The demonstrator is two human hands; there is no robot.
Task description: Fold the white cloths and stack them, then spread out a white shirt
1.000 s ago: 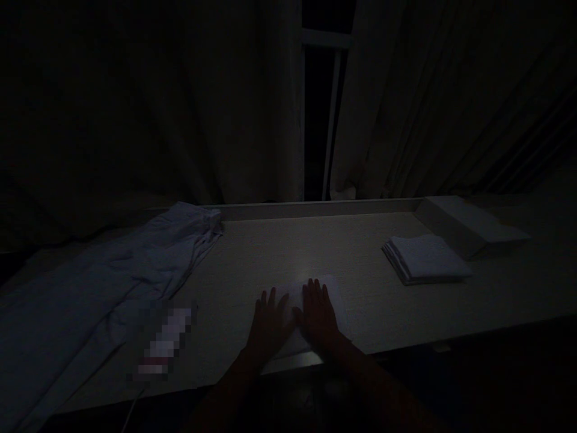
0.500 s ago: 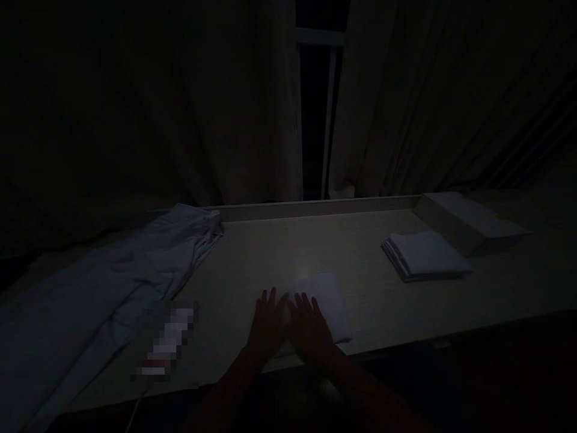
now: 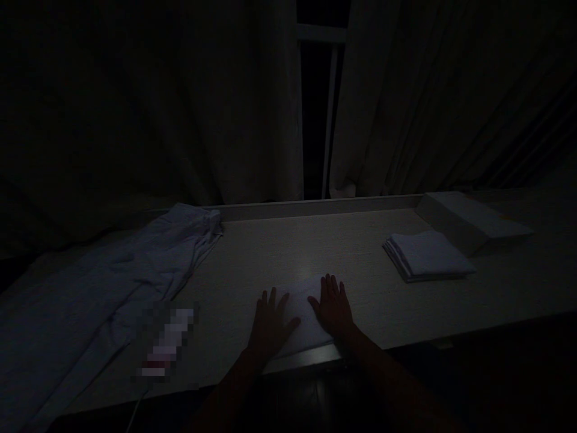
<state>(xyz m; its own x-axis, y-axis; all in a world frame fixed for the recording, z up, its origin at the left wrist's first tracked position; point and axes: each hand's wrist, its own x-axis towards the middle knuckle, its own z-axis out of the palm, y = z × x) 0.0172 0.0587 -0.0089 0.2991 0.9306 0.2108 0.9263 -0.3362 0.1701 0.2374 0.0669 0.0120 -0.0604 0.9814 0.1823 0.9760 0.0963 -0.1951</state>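
Observation:
A folded white cloth [image 3: 303,322] lies flat near the front edge of the table, in dim light. My left hand [image 3: 269,325] rests on its left side, palm down with the fingers spread. On the cloth's right side lies my right hand [image 3: 334,307], also flat, its thumb held away from the fingers. Neither hand grips anything. Part of the cloth is hidden under both hands.
To the right sits a stack of folded white cloths [image 3: 428,255], beside a pale box [image 3: 473,221]. Loose white fabric [image 3: 135,270] covers the table's left side. A blurred-out object [image 3: 169,343] with a cord lies front left. Curtains [image 3: 252,108] hang behind the table [image 3: 279,240].
My right hand has slid right across the cloth, away from my left hand, baring the cloth's middle. The left hand stays in about the same place, its thumb now spread toward the right.

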